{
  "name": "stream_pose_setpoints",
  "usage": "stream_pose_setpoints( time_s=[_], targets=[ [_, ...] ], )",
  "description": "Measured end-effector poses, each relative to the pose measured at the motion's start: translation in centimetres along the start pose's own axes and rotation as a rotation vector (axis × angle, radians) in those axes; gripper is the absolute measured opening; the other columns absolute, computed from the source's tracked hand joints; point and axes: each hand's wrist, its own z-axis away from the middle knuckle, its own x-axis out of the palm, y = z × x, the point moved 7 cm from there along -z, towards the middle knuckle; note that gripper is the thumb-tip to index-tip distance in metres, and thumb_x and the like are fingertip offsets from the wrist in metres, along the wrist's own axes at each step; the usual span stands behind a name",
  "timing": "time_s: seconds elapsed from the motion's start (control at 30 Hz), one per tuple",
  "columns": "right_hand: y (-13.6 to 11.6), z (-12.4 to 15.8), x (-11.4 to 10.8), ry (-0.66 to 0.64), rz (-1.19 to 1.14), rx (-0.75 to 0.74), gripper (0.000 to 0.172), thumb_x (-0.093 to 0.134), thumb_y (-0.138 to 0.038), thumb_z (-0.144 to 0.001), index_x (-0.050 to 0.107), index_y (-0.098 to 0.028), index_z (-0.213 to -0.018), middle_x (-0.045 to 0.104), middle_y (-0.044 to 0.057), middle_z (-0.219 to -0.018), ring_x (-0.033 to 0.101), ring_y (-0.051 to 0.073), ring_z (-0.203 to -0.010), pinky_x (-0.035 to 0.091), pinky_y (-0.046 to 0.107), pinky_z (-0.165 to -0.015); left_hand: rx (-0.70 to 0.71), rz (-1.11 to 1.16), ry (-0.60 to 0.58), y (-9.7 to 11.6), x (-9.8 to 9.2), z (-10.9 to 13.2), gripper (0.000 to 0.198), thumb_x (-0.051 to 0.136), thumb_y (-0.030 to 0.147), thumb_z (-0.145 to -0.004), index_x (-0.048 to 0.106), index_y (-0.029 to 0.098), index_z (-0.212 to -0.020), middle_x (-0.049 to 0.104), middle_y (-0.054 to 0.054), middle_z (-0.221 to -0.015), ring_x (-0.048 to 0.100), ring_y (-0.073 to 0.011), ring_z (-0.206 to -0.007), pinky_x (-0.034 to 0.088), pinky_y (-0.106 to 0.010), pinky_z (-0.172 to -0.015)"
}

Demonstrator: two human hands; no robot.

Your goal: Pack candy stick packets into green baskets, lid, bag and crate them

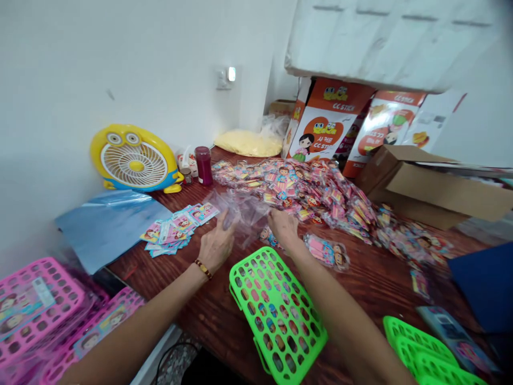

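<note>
My left hand (215, 245) and my right hand (282, 228) both grip a clear plastic bag (240, 209) held just above the wooden table (372, 278). The left wrist wears a beaded bracelet. A fanned stack of small picture cards (178, 228) lies just left of the left hand. A large heap of small wrapped packets (316, 193) spreads behind and to the right of the right hand. One filled packet (326, 252) lies right of the right wrist. A green perforated basket (277, 315) lies upside down between my forearms.
A yellow cartoon fan (134, 159) stands by the wall, with a dark red jar (204, 166) beside it. Printed cartons (329, 120) and an open cardboard box (433, 184) stand at the back right. Pink baskets (38, 305) sit at lower left, more green baskets (420, 353) at lower right.
</note>
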Motion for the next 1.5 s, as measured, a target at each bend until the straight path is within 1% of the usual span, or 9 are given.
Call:
stream_pose_setpoints(
  time_s=[0.17, 0.3, 0.5, 0.63, 0.77, 0.93, 1.07, 1.23, 1.5],
  targets=[
    [2.3, 0.6, 2.3, -0.062, -0.022, -0.06, 0.021, 0.049, -0.03, -0.091, 0.067, -0.023, -0.097, 0.071, 0.008, -0.096, 0.065, 0.023, -0.092, 0.04, 0.029, -0.072, 0.181, 0.058, -0.1, -0.5, 4.0, 3.3, 0.059, 0.041, 0.013, -0.09, 0.038, 0.04, -0.142, 0.028, -0.014, -0.156, 0.07, -0.0196, -0.084, 0.057, -0.036, -0.073],
    [3.5, 1.4, 3.8, -0.064, -0.07, -0.092, 0.017, 0.051, -0.033, -0.091, 0.064, -0.024, -0.095, 0.07, 0.004, -0.087, 0.064, 0.02, -0.086, 0.034, 0.026, -0.064, 0.293, 0.11, -0.099, -1.9, 5.2, 4.9, 0.051, 0.045, 0.016, -0.09, 0.049, 0.04, -0.135, 0.037, -0.011, -0.153, 0.07, -0.0188, -0.086, 0.057, -0.036, -0.078],
    [4.1, 2.8, 5.1, -0.011, -0.227, -0.11, 0.017, 0.05, -0.035, -0.092, 0.06, -0.023, -0.088, 0.068, 0.0, -0.078, 0.059, 0.015, -0.07, 0.026, 0.025, -0.059, 0.37, 0.147, 0.279, -2.9, 2.9, 6.3, 0.018, 0.051, 0.027, -0.091, 0.066, 0.023, -0.1, 0.056, -0.015, -0.136, 0.069, -0.014, -0.07, 0.055, -0.026, -0.062],
    [4.2, 3.4, 5.4, 0.01, -0.249, -0.131, 0.017, 0.049, -0.036, -0.092, 0.058, -0.022, -0.085, 0.068, 0.001, -0.077, 0.059, 0.016, -0.069, 0.024, 0.025, -0.058, 0.211, 0.352, 0.372, -2.6, 2.2, 7.1, 0.016, 0.057, 0.029, -0.089, 0.056, 0.019, -0.077, 0.058, -0.014, -0.133, 0.069, -0.0143, -0.079, 0.055, -0.024, -0.063],
    [4.8, 3.8, 5.5, 0.055, -0.22, -0.152, 0.01, 0.05, -0.029, -0.089, 0.057, -0.021, -0.087, 0.068, 0.001, -0.075, 0.06, 0.016, -0.068, 0.025, 0.025, -0.058, -0.069, 0.538, 0.448, -2.9, 2.2, 7.8, 0.016, 0.06, 0.034, -0.087, 0.051, 0.021, -0.087, 0.053, -0.016, -0.136, 0.067, -0.0191, -0.099, 0.055, -0.028, -0.069],
    [5.4, 4.5, 5.9, 0.132, -0.256, -0.203, 0.015, 0.048, -0.033, -0.089, 0.057, -0.021, -0.085, 0.067, 0.002, -0.072, 0.062, 0.017, -0.068, 0.03, 0.024, -0.058, -0.491, 0.525, 0.304, -3.8, 3.8, 8.3, 0.031, 0.062, 0.043, -0.082, 0.049, 0.02, -0.099, 0.066, -0.009, -0.102, 0.066, -0.0182, -0.072, 0.045, -0.027, -0.055],
    [5.8, 5.3, 5.9, 0.155, -0.292, -0.215, 0.023, 0.044, -0.04, -0.09, 0.057, -0.021, -0.084, 0.067, 0.003, -0.072, 0.062, 0.019, -0.067, 0.032, 0.025, -0.058, -0.464, 0.561, 0.215, -2.6, 3.8, 8.0, 0.019, 0.058, 0.04, -0.085, 0.052, 0.023, -0.081, 0.058, 0.004, -0.062, 0.06, -0.0158, -0.055, 0.039, -0.025, -0.054],
    [6.8, 6.7, 5.9, 0.149, -0.379, -0.226, 0.03, 0.041, -0.045, -0.091, 0.059, -0.021, -0.092, 0.068, 0.005, -0.075, 0.063, 0.019, -0.068, 0.036, 0.025, -0.059, -0.457, 0.679, 0.281, -1.8, 3.6, 9.2, 0.02, 0.051, 0.042, -0.089, 0.051, 0.022, -0.086, 0.062, 0.002, -0.073, 0.062, -0.0137, -0.064, 0.046, -0.024, -0.063],
    [6.6, 7.6, 8.0, -0.163, -0.258, -0.283, 0.021, 0.046, -0.037, -0.086, 0.061, -0.023, -0.089, 0.067, 0.002, -0.076, 0.059, 0.018, -0.069, 0.028, 0.025, -0.057, -0.513, 0.733, 0.252, -0.8, 3.7, 11.6, 0.023, 0.054, 0.045, -0.083, 0.051, 0.023, -0.089, 0.064, -0.001, -0.078, 0.063, -0.0188, -0.069, 0.048, -0.03, -0.065]
  ],
)
